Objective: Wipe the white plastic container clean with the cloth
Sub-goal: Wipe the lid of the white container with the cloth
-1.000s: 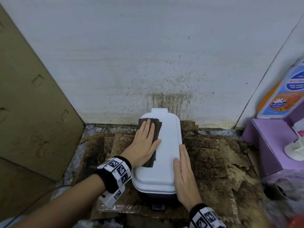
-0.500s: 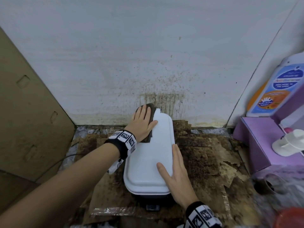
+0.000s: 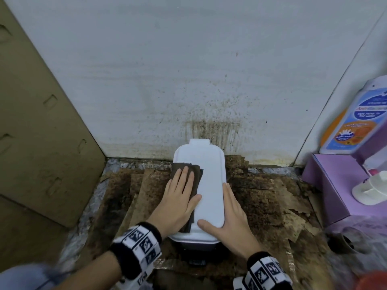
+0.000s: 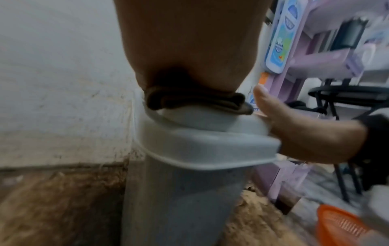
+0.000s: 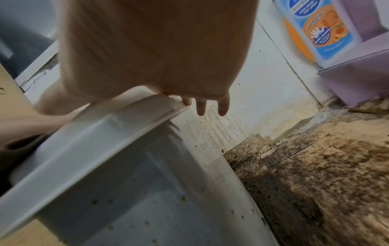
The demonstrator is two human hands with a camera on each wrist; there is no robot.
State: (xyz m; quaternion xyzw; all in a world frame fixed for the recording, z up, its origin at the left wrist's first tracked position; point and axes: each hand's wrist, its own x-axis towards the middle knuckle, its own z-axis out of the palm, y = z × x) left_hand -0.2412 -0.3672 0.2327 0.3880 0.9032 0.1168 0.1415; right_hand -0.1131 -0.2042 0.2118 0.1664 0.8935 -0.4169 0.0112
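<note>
Head view: at the centre of the frame, a white plastic container (image 3: 206, 185) stands on stained cardboard (image 3: 261, 197) against a spattered white wall (image 3: 188, 80), its lid facing up. The left hand (image 3: 180, 197) lies flat on a dark brown cloth (image 3: 196, 174), fingers straight and together, pressing it onto the left side of the lid; part of the cloth hangs over the lid's left edge. The right hand (image 3: 232, 214) rests along the lid's right edge, fingers extended toward the wall and thumb laid across the lower end of the lid, bracing rather than gripping. Neither hand is curled around anything.

The left wrist view, in its centre, shows the cloth (image 4: 193, 99) bunched between palm and lid rim, with the container's pale body (image 4: 179, 208) below. The right wrist view shows brown specks on the container's side wall (image 5: 147, 208) at lower centre, so wiping likely remains beyond the lid.

Done well, this stroke would probably keep the palm flat and the pressure even, run the cloth the lid's full length in overlapping passes, and keep the right hand steadying the tall, narrow-looking body, which may tip or slide on the loose cardboard. A blue-and-orange bottle (image 3: 354, 120) stands on a purple box (image 3: 328, 185) at right, well apart.
</note>
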